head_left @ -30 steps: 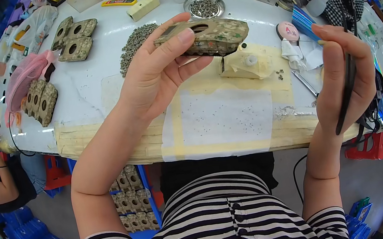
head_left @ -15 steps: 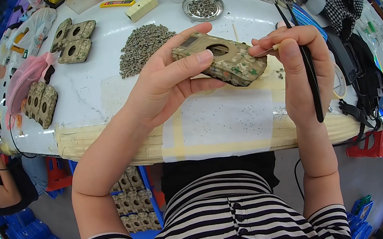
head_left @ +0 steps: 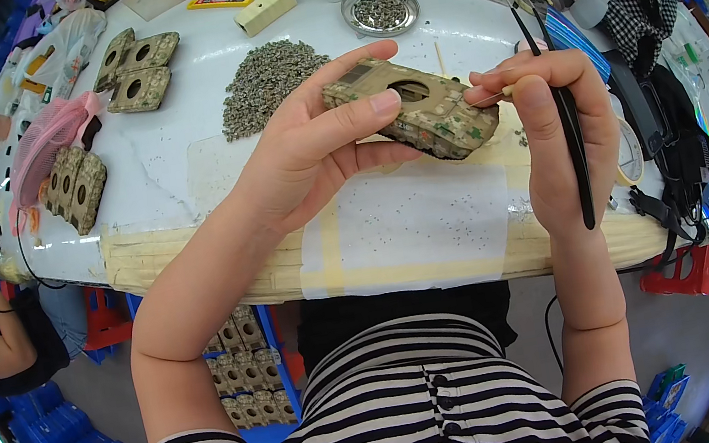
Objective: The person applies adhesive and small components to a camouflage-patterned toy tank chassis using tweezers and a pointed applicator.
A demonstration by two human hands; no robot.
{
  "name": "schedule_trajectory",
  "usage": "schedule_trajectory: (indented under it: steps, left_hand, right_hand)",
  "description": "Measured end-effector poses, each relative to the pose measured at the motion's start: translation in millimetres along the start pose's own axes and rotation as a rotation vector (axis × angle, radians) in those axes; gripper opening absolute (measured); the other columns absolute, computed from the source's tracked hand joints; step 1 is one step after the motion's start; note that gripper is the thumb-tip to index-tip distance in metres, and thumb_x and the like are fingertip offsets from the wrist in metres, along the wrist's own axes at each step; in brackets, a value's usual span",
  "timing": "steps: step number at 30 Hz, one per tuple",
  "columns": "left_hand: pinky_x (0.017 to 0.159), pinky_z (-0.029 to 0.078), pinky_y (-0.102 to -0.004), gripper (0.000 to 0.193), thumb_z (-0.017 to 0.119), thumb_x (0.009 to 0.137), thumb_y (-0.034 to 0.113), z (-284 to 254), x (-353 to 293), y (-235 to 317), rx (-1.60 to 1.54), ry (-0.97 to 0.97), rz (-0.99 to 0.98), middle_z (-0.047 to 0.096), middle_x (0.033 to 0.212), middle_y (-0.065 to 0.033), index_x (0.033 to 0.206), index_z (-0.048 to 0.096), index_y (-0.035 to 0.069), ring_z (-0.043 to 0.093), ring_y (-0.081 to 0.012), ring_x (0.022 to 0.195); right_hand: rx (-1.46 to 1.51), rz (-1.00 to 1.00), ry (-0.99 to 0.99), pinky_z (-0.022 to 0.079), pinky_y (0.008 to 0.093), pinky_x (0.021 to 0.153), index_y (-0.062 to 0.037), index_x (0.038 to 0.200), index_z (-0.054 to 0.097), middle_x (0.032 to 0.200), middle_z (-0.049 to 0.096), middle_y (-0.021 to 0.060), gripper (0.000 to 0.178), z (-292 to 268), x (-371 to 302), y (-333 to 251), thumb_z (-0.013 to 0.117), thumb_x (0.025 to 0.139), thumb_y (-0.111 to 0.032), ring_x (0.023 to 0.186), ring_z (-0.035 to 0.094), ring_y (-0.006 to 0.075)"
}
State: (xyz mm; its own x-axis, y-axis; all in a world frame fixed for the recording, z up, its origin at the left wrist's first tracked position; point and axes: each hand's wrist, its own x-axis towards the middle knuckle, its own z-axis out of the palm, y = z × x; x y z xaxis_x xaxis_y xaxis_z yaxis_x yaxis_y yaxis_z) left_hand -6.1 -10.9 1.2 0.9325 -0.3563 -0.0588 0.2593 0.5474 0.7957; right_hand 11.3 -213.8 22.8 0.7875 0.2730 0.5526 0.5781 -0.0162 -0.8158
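My left hand [head_left: 293, 157] is closed round a camouflage-painted toy tank hull [head_left: 450, 125], thumb on top beside its round opening and fingers beneath. It is held tilted above the table's near edge. At the hull's right end, my right hand [head_left: 559, 110] pinches a thin needle-like stick [head_left: 497, 96] with a pale yellowish end between thumb and forefinger. The stick's tip is too fine to make out against the hull. Black tweezers [head_left: 581, 167] are tucked in the same hand, their points upward past the knuckles. Below lies a white paper sheet [head_left: 415, 254] dotted with tiny dark specks.
A heap of small grey-green parts [head_left: 268, 87] lies beyond my left hand, near a round metal dish [head_left: 380, 11] of similar parts. More camouflage hulls [head_left: 141, 88] sit at left by a pink mesh bag [head_left: 50, 144]. A tape roll [head_left: 629, 152] lies at right. Another person [head_left: 12, 341] sits far left.
The hull and both hands have shifted very slightly to the right. Their grips look the same.
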Motion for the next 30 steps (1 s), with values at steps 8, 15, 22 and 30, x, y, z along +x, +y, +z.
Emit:
schedule_trajectory:
  steps: [8, 15, 22, 30]
  left_hand:
    - [0.086, 0.053, -0.0332, 0.063, 0.057, 0.087, 0.018, 1.3, 2.0, -1.0, 0.105, -0.014, 0.039, 0.053, 0.119, -0.0177, 0.138, 0.027, -0.001, 0.06, -0.0224, 0.104]
    - [0.083, 0.054, -0.029, 0.045, 0.056, 0.089, 0.016, -19.2, 7.4, 10.3, 0.072, 0.077, 0.193, 0.059, 0.109, -0.0103, 0.127, 0.039, 0.0, 0.059, -0.0162, 0.1]
    - [0.084, 0.053, -0.0309, 0.022, 0.054, 0.09, 0.017, -32.7, 21.5, 14.0, -0.056, 0.07, 0.337, 0.061, 0.102, -0.0087, 0.105, 0.054, 0.001, 0.061, -0.0172, 0.095]
    - [0.075, 0.053, -0.0263, 0.022, 0.054, 0.092, 0.019, -16.7, 19.3, 15.7, -0.173, 0.13, 0.289, 0.062, 0.096, -0.0073, 0.107, 0.052, 0.003, 0.06, -0.0135, 0.082]
  right_hand:
    - [0.158, 0.038, 0.083, 0.048, 0.0246, 0.076, 0.0013, 0.091, 0.053, 0.086, 0.063, 0.0091, 0.014, -1.7, 0.8, 3.6, 0.05, 0.094, -0.012, 0.08, 0.061, 0.0123]
    - [-0.317, -0.125, 0.226, 0.047, 0.0254, 0.077, 0.0013, 0.088, 0.055, 0.081, 0.062, 0.0086, 0.009, -23.1, -3.6, 9.7, 0.056, 0.09, -0.008, 0.077, 0.059, 0.0137]
    - [-0.694, -0.235, 0.045, 0.04, 0.0274, 0.055, -0.0021, 0.08, 0.058, 0.071, 0.057, 0.006, 0.012, -14.3, -5.1, 21.5, 0.069, 0.076, -0.003, 0.06, 0.05, 0.0189]
    - [-0.681, -0.263, -0.014, 0.045, 0.0265, 0.066, -0.0031, 0.092, 0.064, 0.081, 0.063, 0.0087, 0.017, -14.7, -5.6, 26.1, 0.07, 0.078, -0.011, 0.071, 0.058, 0.0201]
